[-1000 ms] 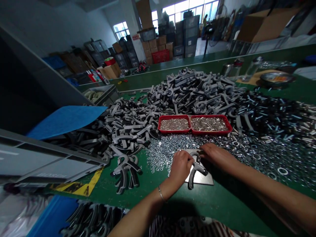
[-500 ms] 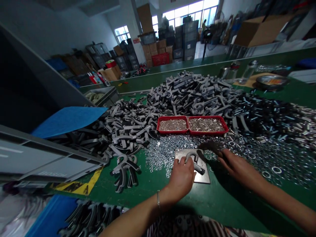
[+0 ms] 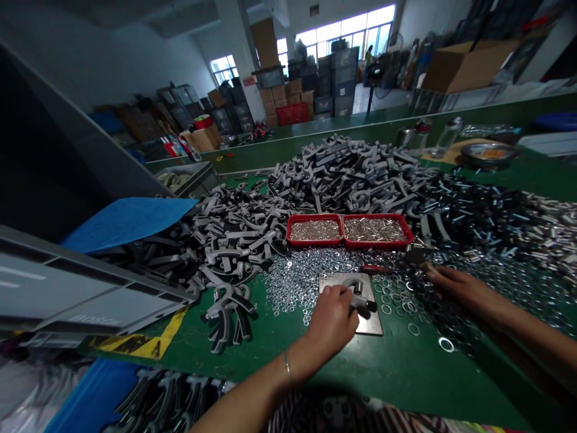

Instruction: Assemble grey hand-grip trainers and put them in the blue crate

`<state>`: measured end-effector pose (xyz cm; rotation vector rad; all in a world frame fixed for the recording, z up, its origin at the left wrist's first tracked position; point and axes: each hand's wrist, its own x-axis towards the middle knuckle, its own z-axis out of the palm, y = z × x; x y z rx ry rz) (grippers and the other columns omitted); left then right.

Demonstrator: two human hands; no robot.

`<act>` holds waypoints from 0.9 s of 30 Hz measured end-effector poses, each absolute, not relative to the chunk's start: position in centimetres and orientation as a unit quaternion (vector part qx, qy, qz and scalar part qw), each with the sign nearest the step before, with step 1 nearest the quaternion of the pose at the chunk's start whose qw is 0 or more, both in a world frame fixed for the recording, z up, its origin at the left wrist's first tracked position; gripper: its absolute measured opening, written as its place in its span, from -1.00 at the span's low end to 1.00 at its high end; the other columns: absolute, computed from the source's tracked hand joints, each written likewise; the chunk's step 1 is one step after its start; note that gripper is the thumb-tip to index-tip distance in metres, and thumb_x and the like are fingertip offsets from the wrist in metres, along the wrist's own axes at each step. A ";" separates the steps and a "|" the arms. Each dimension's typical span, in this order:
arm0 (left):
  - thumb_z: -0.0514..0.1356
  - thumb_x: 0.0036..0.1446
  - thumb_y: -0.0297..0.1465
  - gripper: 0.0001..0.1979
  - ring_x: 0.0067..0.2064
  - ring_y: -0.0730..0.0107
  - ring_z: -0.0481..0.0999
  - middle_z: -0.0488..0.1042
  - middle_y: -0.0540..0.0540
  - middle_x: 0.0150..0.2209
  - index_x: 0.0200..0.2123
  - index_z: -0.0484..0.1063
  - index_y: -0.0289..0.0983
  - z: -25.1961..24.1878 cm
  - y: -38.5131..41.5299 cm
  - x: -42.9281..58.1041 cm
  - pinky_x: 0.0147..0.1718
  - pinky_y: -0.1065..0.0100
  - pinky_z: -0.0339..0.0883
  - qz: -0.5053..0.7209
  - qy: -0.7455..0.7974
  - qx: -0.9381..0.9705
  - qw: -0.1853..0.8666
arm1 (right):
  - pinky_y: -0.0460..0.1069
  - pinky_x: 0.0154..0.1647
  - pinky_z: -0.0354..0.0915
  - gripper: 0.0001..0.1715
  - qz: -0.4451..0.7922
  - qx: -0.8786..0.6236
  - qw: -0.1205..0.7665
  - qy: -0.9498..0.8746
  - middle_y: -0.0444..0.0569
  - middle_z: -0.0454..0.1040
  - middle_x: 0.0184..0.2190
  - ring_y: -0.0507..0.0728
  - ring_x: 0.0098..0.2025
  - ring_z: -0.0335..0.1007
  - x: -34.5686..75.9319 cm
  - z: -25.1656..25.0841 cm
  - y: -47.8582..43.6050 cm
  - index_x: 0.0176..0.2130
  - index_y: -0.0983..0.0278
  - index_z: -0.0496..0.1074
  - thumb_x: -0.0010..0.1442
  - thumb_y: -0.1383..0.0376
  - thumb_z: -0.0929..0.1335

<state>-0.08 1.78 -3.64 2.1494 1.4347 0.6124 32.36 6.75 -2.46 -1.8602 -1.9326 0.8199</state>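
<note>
My left hand (image 3: 334, 314) is closed around a grey curved handle part (image 3: 356, 285) with a black end. It presses this part against a square metal plate (image 3: 336, 280) on the green table. My right hand (image 3: 455, 287) grips a hammer (image 3: 415, 256) by its short light handle. The dark hammer head is raised over the rings, to the right of the plate and apart from the handle part. A red-handled tool (image 3: 376, 269) lies just behind the plate. Flat metal rings (image 3: 392, 294) are scattered between the plate and my right hand.
Two red trays (image 3: 315, 244) of small metal pins stand behind the plate. Grey handle parts (image 3: 351, 165) are heaped further back, with small nuts (image 3: 293, 279) in front. Black parts (image 3: 473, 204) lie at the right. A grey crate (image 3: 112, 294) borders the left side.
My right hand and the hammer have moved right, away from the plate, uncovering the red-handled tool and more rings. My left hand stays on the plate; the handle part has turned slightly.
</note>
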 end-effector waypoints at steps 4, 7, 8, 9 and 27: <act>0.25 0.15 -0.42 -0.44 -0.08 0.16 0.54 0.52 -0.24 -0.05 0.21 0.20 -0.26 -4.1 2.8 -1.2 -0.06 0.12 0.44 0.300 0.579 0.627 0.426 | 0.13 -0.50 0.26 -0.36 0.080 -0.628 0.126 -0.764 0.25 0.46 -0.52 0.20 -0.56 0.37 34.5 -2.6 9.2 -0.39 0.31 0.43 0.41 -0.02 0.07; 0.26 0.10 -0.51 -0.47 0.18 0.05 0.35 0.39 -0.27 0.13 0.14 0.28 -0.25 -4.8 2.7 -2.6 0.20 -0.03 0.22 0.304 0.606 0.669 0.304 | 0.23 -0.11 0.29 -0.55 0.022 -0.573 0.121 -0.811 0.33 0.47 -0.18 0.36 -0.15 0.41 31.5 -2.8 10.1 -0.21 0.35 0.45 0.40 0.09 0.17; 0.25 0.10 -0.52 -0.53 0.22 0.04 0.29 0.37 -0.24 0.14 0.10 0.32 -0.25 -5.0 2.5 -3.0 0.25 -0.05 0.14 0.293 0.594 0.701 0.266 | 0.21 -0.03 0.27 -0.64 0.016 -0.548 0.113 -0.829 0.28 0.46 -0.13 0.35 -0.07 0.38 29.9 -3.1 10.2 -0.16 0.33 0.45 0.38 0.14 0.21; 0.24 0.13 -0.52 -0.58 0.23 0.05 0.26 0.37 -0.21 0.14 0.07 0.35 -0.24 -5.2 2.3 -3.4 0.27 -0.06 0.10 0.280 0.576 0.729 0.242 | 0.16 -0.01 0.27 -0.73 0.017 -0.525 0.102 -0.845 0.20 0.46 -0.13 0.32 -0.05 0.37 28.1 -3.5 10.2 -0.16 0.31 0.45 0.36 0.19 0.25; 0.33 0.14 -0.35 -0.69 0.08 0.08 0.33 0.45 -0.12 0.01 -0.05 0.43 -0.20 -5.6 1.5 -2.6 0.11 0.06 0.17 0.238 0.604 0.707 0.281 | 0.07 -0.31 0.49 -0.64 0.499 -0.505 0.400 -0.579 -0.01 0.57 -0.26 0.17 -0.35 0.55 18.4 -2.8 7.4 -0.11 0.17 0.24 0.37 -0.05 0.26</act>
